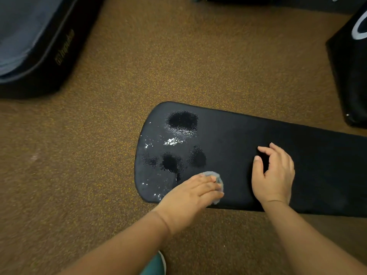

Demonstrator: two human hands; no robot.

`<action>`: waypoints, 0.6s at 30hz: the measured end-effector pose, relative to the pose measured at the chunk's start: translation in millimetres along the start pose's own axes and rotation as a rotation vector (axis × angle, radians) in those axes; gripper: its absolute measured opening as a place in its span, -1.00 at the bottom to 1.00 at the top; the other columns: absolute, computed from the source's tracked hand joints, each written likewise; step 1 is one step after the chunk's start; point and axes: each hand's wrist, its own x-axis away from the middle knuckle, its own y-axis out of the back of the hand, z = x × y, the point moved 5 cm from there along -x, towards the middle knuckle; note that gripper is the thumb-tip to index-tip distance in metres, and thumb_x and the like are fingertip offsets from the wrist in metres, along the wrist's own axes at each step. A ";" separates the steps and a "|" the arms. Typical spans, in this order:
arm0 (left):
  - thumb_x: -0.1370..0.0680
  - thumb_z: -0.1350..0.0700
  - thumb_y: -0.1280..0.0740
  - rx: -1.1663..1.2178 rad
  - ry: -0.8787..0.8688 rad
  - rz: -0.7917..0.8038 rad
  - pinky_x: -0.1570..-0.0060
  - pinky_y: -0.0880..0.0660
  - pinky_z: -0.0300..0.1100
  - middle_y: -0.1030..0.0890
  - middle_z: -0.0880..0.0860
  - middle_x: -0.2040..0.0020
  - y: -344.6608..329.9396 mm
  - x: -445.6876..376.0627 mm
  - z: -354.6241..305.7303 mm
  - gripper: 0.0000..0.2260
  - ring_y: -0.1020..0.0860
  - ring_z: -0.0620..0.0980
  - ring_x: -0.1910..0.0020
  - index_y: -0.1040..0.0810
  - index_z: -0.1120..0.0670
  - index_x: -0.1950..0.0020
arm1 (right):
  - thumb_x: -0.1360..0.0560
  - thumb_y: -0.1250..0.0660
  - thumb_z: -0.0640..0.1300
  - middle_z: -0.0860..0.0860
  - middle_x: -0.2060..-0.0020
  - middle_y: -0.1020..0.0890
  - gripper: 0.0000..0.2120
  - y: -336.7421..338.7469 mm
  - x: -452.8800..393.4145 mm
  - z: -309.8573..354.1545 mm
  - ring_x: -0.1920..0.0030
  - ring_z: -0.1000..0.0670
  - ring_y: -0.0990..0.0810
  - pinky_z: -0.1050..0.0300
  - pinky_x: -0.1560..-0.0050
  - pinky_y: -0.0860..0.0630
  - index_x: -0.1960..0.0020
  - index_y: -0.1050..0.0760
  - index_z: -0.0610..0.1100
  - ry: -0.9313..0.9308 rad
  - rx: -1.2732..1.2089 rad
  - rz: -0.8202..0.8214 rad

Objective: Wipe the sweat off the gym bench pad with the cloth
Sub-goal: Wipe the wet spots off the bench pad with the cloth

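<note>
We press the cloth point(215, 180) flat on the pad point(297, 175) with our left hand point(190, 195), and the fingers point(206, 185) lie long and close together on top of it, so that the whole palm gives weight to the wipe. The cloth is grey and mostly hidden; only its edge shows past the fingertips and under the little finger, near the front edge of the pad. Our right hand point(275, 175) holds nothing: it rests on the dry part of the pad, beside the left fingertips, with its fingers curled loosely and the thumb apart. We think it is there to lean on and to keep the pad steady. The sweat point(181, 124) is just beyond the left fingertips and toward the rounded end of the pad: one large dark patch well ahead of the fingers, smaller patches near them, and shining drops along the rim. A thin streak seems to run from the nearest patch toward the cloth, but the glare makes this hard to tell. In our judgement the wiping is only at its beginning, because most of the wet area is not yet touched. The floor point(79, 155) around is brown and speckled, and a shoe point(156, 264) shows at the bottom.
</note>
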 end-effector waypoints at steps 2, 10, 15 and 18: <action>-0.46 0.23 -0.18 -0.028 -0.065 0.065 -0.45 -0.10 -0.11 -0.54 0.03 -0.29 4.4 17.2 8.5 -0.60 -0.38 0.03 -0.37 -0.53 0.10 -0.28 | -0.55 -0.24 -0.12 -0.07 -0.31 -0.46 -0.76 0.1 0.0 0.7 -0.37 -0.10 -0.32 -0.07 -0.38 -0.21 -0.20 -0.49 -0.07 0.001 -0.001 0.006; -0.60 0.20 -0.03 -0.157 -0.165 0.199 -0.42 -0.17 -0.10 -0.49 -0.04 -0.35 35.2 64.0 43.3 -0.62 -0.32 -0.04 -0.42 -0.50 0.04 -0.33 | -0.55 -0.23 -0.12 -0.05 -0.32 -0.45 -0.77 0.2 -0.1 0.6 -0.38 -0.08 -0.31 -0.05 -0.38 -0.19 -0.20 -0.49 -0.06 -0.001 0.011 0.011; -0.51 0.23 -0.13 -0.210 -0.087 0.170 -0.42 -0.18 -0.08 -0.45 -0.06 -0.37 44.8 90.5 64.6 -0.57 -0.30 -0.05 -0.43 -0.47 0.03 -0.36 | -0.55 -0.23 -0.12 -0.06 -0.32 -0.45 -0.77 0.0 0.4 -0.1 -0.38 -0.09 -0.32 -0.07 -0.39 -0.20 -0.20 -0.49 -0.06 0.001 0.000 0.010; -0.48 0.23 -0.17 -0.178 0.025 0.075 -0.42 -0.18 -0.09 -0.48 -0.04 -0.34 46.7 100.0 68.6 -0.57 -0.32 -0.06 -0.41 -0.49 0.02 -0.33 | -0.55 -0.20 -0.09 -0.07 -0.31 -0.46 -0.75 -0.9 0.9 -0.6 -0.37 -0.09 -0.32 -0.05 -0.38 -0.19 -0.20 -0.48 -0.06 0.015 -0.015 0.001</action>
